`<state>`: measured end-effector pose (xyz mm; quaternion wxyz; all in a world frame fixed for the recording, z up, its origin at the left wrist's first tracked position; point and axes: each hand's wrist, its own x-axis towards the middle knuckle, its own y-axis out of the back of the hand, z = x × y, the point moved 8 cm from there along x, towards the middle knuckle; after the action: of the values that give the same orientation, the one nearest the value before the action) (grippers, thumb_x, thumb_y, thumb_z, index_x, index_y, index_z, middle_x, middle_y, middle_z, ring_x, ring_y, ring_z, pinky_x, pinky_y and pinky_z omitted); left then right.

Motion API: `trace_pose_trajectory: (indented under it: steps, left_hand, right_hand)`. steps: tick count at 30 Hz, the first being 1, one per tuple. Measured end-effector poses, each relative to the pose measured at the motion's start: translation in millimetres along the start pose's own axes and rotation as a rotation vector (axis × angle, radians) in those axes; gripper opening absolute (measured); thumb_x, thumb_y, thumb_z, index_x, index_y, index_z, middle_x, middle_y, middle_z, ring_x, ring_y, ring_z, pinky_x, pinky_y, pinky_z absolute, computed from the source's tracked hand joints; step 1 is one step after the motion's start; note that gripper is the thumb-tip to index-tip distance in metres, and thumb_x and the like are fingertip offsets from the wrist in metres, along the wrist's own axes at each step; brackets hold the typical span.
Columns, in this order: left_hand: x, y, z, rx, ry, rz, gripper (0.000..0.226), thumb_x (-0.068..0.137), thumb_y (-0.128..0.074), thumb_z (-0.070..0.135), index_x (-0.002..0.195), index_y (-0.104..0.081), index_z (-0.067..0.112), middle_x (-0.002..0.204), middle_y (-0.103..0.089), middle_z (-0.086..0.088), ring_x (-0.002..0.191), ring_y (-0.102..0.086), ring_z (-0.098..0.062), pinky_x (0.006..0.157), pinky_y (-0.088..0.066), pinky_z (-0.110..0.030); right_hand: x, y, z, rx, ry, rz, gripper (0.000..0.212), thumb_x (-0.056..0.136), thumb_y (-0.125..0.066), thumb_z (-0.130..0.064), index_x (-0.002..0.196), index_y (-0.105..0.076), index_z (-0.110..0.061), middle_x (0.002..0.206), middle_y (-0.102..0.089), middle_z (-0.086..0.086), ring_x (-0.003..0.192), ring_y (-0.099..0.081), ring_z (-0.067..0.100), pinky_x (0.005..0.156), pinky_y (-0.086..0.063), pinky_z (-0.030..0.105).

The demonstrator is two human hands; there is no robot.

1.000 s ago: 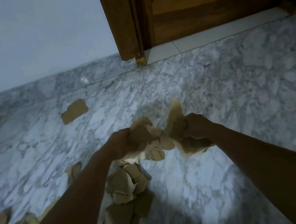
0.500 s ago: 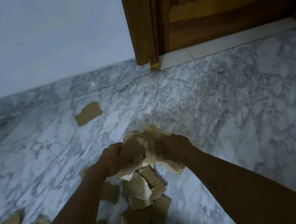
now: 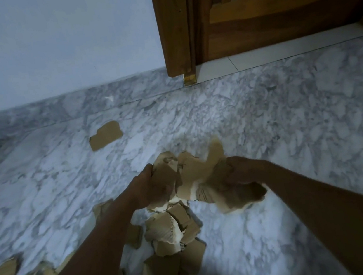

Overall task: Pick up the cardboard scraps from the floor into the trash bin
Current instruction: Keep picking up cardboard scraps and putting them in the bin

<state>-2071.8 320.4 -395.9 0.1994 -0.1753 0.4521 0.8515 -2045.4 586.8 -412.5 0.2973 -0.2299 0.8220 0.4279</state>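
A marble floor (image 3: 293, 131) runs up to a wooden door (image 3: 275, 15). Torn cardboard scraps (image 3: 170, 253) lie heaped on it beneath the forearms and at lower left. A bunch of scraps (image 3: 195, 173) is held above the floor: the left hand (image 3: 150, 189) grips one side with curled fingers, the right hand (image 3: 242, 170) the other. A lone scrap (image 3: 105, 135) lies apart near the wall (image 3: 55, 50).

A brown wooden door (image 3: 273, 4) stands at one o'clock. A plain white wall (image 3: 54, 43) is at eleven o'clock.

Matt brown torn cardboard scraps (image 3: 195, 173) on glossy veined marble floor (image 3: 292, 120) — varnished wooden door (image 3: 273, 4), smooth painted wall (image 3: 41, 40).
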Motion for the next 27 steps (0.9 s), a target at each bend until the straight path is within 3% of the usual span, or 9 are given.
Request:
trace_pose_trajectory:
  steps: [3,5,7,10,12,14,17,21,27]
  left_hand:
    - [3.8,-12.6,14.1,-0.06,0.002,-0.031,0.057,0.083,-0.073,0.017,0.128,-0.04,0.011,0.112,-0.064,-0.012,0.089,-0.062,-0.022,0.076,-0.05,-0.028]
    - [11.5,-23.9,25.5,-0.049,0.004,-0.062,0.052,0.082,-0.074,0.02,0.125,-0.047,0.012,0.108,-0.064,-0.009,0.096,-0.065,-0.025,0.08,-0.051,-0.031]
    - [17.9,-39.5,37.9,0.068,-0.011,-0.118,0.036,0.082,-0.073,0.028,0.112,-0.063,0.01,0.096,-0.064,-0.004,0.093,-0.065,-0.024,0.075,-0.048,-0.03]
    - [28.3,-66.4,46.0,0.129,-0.024,-0.131,0.044,0.076,-0.077,0.044,0.105,-0.069,0.012,0.097,-0.062,-0.002,0.095,-0.063,-0.024,0.071,-0.042,-0.028]
    - [34.8,-82.6,44.2,0.199,0.008,-0.106,0.061,0.073,-0.075,0.055,0.118,-0.063,0.015,0.121,-0.052,-0.011,0.112,-0.053,-0.033,0.088,-0.043,-0.034]
    - [38.0,-94.1,40.9,0.298,0.068,-0.071,0.071,0.076,-0.073,0.056,0.131,-0.052,0.016,0.135,-0.033,-0.016,0.122,-0.042,-0.039,0.106,-0.034,-0.044]
    - [41.7,-99.9,42.6,0.389,0.098,0.003,0.079,0.074,-0.069,0.063,0.134,-0.045,0.019,0.14,-0.029,-0.018,0.129,-0.034,-0.04,0.111,-0.031,-0.048]
    - [44.4,-102.3,42.1,0.428,0.113,0.018,0.081,0.075,-0.068,0.062,0.137,-0.04,0.018,0.14,-0.032,-0.018,0.131,-0.03,-0.036,0.109,-0.032,-0.045]
    - [43.4,-101.0,37.9,0.236,0.101,0.039,0.098,0.065,-0.073,0.06,0.147,-0.028,0.029,0.142,-0.046,-0.009,0.126,-0.047,-0.035,0.101,-0.044,-0.049]
  right_hand:
    - [-4.6,25.7,37.5,0.041,-0.079,0.011,0.093,0.053,-0.091,-0.046,0.134,-0.055,-0.018,0.128,-0.062,0.004,0.115,-0.06,0.028,0.1,-0.05,0.045]
    - [-6.5,28.1,54.4,-0.001,-0.107,-0.001,0.1,0.052,-0.09,-0.048,0.138,-0.048,-0.021,0.131,-0.058,0.003,0.116,-0.057,0.026,0.101,-0.049,0.045]
    - [-15.2,22.4,59.8,-0.046,-0.116,0.016,0.094,0.061,-0.086,-0.04,0.143,-0.044,-0.019,0.136,-0.055,0.004,0.12,-0.055,0.026,0.103,-0.047,0.041]
    - [-19.2,2.3,73.0,-0.06,-0.11,0.047,0.075,0.064,-0.068,-0.042,0.132,-0.048,-0.018,0.128,-0.058,0.006,0.117,-0.057,0.027,0.098,-0.049,0.041]
    - [-13.5,-7.9,84.3,-0.108,-0.112,0.085,0.064,0.07,-0.069,-0.044,0.123,-0.046,-0.017,0.123,-0.055,0.009,0.111,-0.058,0.032,0.094,-0.051,0.043]
    - [-10.9,-10.8,88.8,-0.162,-0.128,0.092,0.07,0.076,-0.075,-0.045,0.128,-0.039,-0.017,0.125,-0.042,0.012,0.109,-0.056,0.036,0.095,-0.05,0.044]
    - [-10.7,-12.3,90.8,-0.143,-0.138,0.091,0.082,0.077,-0.078,-0.046,0.139,-0.033,-0.018,0.129,-0.032,0.015,0.109,-0.057,0.037,0.095,-0.051,0.041]
    - [-9.6,-15.5,93.7,-0.088,-0.104,0.121,0.08,0.08,-0.075,-0.042,0.142,-0.031,-0.017,0.127,-0.057,0.01,0.11,-0.061,0.031,0.084,-0.047,0.033]
    - [-11.2,-15.1,96.3,-0.103,-0.078,0.165,0.066,0.079,-0.073,-0.037,0.13,-0.036,-0.018,0.113,-0.064,0.007,0.1,-0.064,0.032,0.077,-0.047,0.034]
